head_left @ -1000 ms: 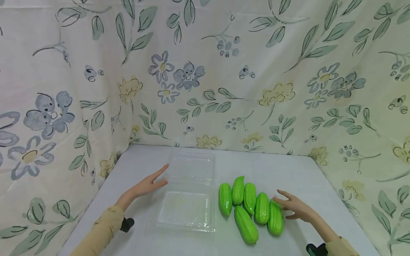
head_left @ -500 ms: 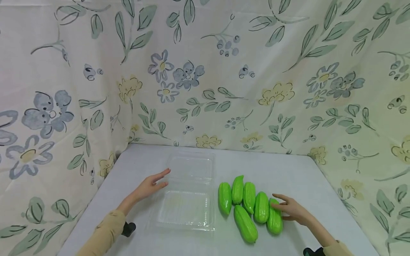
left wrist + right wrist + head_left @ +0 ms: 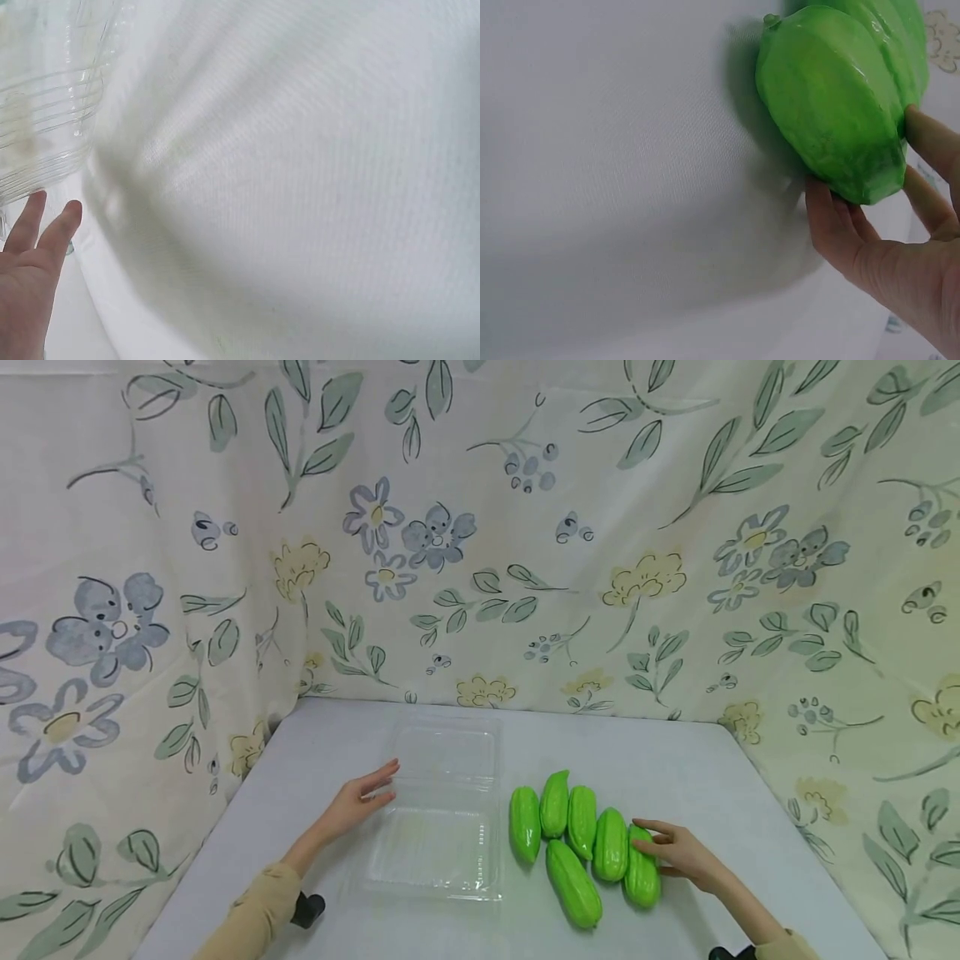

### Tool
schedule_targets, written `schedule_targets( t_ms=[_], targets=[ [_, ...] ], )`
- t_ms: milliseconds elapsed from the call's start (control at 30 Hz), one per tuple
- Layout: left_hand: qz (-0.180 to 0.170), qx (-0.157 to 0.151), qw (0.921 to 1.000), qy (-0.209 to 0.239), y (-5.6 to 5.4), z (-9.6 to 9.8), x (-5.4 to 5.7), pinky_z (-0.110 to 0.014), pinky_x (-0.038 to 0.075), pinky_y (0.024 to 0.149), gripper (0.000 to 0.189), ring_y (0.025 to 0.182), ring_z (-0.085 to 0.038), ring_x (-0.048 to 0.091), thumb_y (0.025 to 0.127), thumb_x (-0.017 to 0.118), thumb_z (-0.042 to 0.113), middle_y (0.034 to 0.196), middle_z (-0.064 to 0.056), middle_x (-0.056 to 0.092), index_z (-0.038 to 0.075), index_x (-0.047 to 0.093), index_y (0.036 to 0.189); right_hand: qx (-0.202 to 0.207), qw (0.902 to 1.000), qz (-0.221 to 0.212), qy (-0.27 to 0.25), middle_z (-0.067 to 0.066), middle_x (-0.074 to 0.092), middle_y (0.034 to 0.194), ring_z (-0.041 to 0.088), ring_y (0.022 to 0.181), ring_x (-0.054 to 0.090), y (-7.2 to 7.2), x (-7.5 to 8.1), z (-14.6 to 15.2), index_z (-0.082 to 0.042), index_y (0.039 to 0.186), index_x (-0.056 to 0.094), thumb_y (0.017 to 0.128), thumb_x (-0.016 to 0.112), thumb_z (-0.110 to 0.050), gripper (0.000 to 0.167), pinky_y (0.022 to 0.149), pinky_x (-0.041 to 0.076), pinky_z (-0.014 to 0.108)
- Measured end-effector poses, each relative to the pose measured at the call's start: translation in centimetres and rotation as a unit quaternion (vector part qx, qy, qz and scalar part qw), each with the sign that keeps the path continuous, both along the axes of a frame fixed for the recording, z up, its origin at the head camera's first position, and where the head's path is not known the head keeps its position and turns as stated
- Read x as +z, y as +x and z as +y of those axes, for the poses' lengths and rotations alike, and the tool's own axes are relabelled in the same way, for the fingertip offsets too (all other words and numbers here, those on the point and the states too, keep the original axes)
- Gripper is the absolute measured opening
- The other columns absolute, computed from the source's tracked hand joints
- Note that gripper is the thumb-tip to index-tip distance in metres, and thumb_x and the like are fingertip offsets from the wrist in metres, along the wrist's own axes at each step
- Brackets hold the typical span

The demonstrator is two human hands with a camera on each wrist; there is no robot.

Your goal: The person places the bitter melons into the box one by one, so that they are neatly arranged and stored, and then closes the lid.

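A clear plastic clamshell container (image 3: pixel 431 852) lies opened flat, its lid (image 3: pixel 450 756) on the far side. My left hand (image 3: pixel 356 800) is at the container's left edge with fingers extended; whether the fingertips touch it is hard to tell. To the container's right lie several glossy, ridged green gourds (image 3: pixel 555 806), one slanting in front (image 3: pixel 573 885). My right hand (image 3: pixel 682 853) has its thumb and fingers round the end of the rightmost gourd (image 3: pixel 642 878). In the right wrist view, fingertips (image 3: pixel 922 135) sit on both sides of that gourd (image 3: pixel 832 97), which rests on the table.
A white cloth covers the table (image 3: pixel 600 747). Floral fabric (image 3: pixel 480 527) hangs behind it and at both sides. The gourds lie close together, with the rightmost one against its neighbour (image 3: pixel 611 847).
My right hand has moved left and closed in on the rightmost gourd's end. My left hand has shifted slightly down beside the container. The container and gourds have stayed put.
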State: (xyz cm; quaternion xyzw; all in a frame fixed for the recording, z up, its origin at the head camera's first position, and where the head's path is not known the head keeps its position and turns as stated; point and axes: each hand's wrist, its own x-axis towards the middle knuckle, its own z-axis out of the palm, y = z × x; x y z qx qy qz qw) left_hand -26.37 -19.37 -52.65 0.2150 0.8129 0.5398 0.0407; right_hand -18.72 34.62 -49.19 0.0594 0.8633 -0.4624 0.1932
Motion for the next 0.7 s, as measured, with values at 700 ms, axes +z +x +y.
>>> schedule_targets(
  t_ms=[700],
  targets=[
    [0.050, 0.046, 0.9976, -0.011, -1.0, 1.4, -0.1, -0.041, 0.044, 0.097, 0.046, 0.122, -0.037, 0.052, 0.091, 0.061, 0.005, 0.142, -0.018, 0.046, -0.004, 0.049, 0.134, -0.017, 0.9998, -0.001, 0.007, 0.043, 0.037, 0.136, 0.049, 0.119, 0.048, -0.4, -0.2, 0.1, 0.004, 0.139, 0.042, 0.091, 0.064, -0.032, 0.064, 0.084, 0.053, 0.049]
  ],
)
